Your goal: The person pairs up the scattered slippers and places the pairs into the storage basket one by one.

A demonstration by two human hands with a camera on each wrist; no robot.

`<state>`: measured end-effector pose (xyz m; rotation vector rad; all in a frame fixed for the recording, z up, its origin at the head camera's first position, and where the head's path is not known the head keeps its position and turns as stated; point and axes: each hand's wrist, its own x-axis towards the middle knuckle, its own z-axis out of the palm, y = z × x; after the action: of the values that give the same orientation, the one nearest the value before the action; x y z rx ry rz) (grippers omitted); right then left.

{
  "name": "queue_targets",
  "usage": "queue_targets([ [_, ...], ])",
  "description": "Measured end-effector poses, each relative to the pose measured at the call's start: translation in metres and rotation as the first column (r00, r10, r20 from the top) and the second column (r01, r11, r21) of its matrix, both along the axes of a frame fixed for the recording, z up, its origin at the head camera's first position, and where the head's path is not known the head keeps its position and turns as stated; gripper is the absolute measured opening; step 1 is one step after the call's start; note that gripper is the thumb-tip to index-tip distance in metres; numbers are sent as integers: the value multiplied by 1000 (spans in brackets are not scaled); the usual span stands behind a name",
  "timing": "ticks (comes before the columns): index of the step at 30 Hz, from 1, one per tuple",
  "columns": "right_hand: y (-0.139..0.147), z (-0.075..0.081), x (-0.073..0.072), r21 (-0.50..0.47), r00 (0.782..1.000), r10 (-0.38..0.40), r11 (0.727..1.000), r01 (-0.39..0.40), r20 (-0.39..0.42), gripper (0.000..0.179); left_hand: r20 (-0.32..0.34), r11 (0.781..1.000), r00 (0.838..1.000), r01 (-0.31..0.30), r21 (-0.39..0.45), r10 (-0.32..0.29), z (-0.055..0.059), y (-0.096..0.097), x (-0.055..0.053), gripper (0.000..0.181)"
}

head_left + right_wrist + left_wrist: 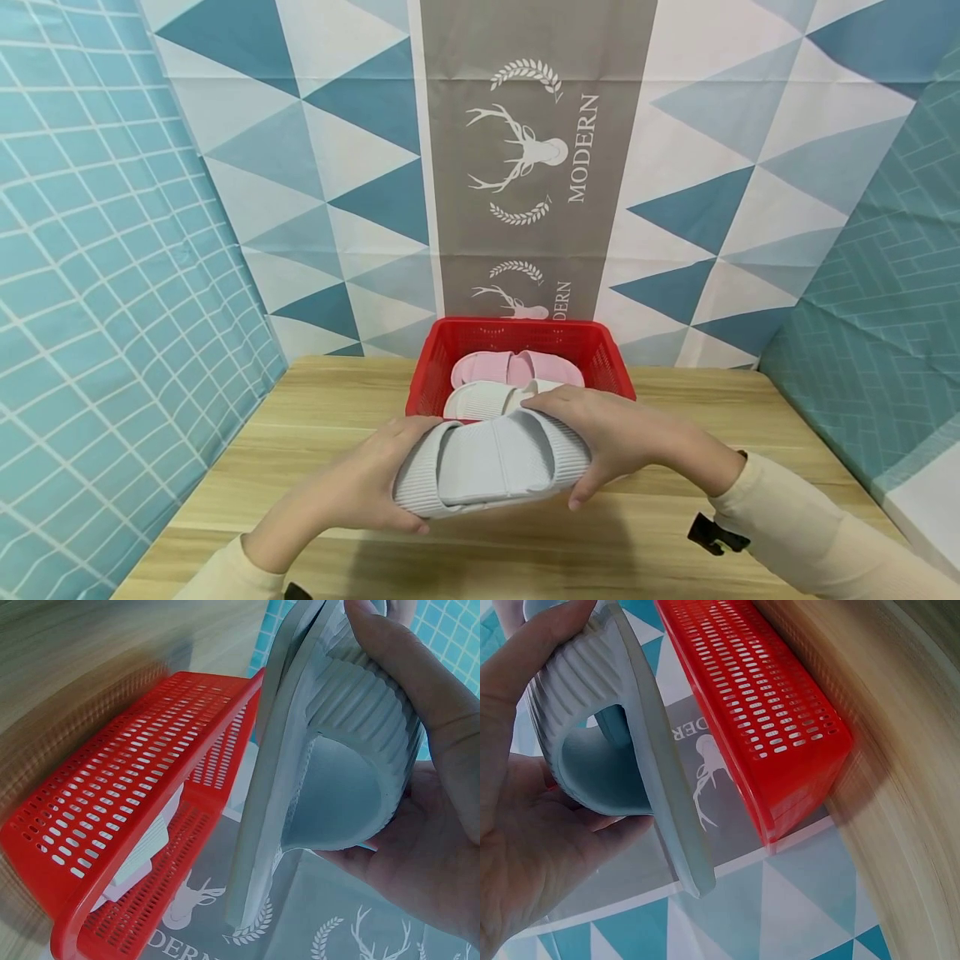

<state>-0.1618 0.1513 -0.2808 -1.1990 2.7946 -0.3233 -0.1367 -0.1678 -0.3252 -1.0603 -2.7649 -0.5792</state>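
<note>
A pair of light grey slippers (495,460) is held up between my two hands, above the table and in front of the red basket. My left hand (378,482) grips the ribbed strap at the left end, thumb on the near side. At the other end, my right hand (609,429) holds the right strap; the right wrist view shows its fingers around that grey slipper (337,757). Inside the red basket (429,375) lie pink slippers (487,367) at the back and white slippers (480,400) before them, partly hidden by the grey pair.
The basket stands on a wooden table (337,400) near its back edge, against a patterned backdrop (360,167). Blue tiled sheeting (97,275) closes the left side. A white object (930,492) sits at the right edge.
</note>
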Motion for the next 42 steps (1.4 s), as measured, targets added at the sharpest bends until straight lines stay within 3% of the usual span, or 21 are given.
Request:
queue_targets([
  [27,-8,-5,-2,-12,999,19,1000,-19,-46,100,39,1000,999,-23,-3,23,1,3,3,100],
  [35,-12,-6,-2,-22,998,44,999,-45,-39,99,88,999,996,-31,-6,32,1,6,2,101],
  [42,-16,-6,-2,-23,996,63,998,-65,-59,97,71,1000,997,-20,-9,20,1,8,1,100],
])
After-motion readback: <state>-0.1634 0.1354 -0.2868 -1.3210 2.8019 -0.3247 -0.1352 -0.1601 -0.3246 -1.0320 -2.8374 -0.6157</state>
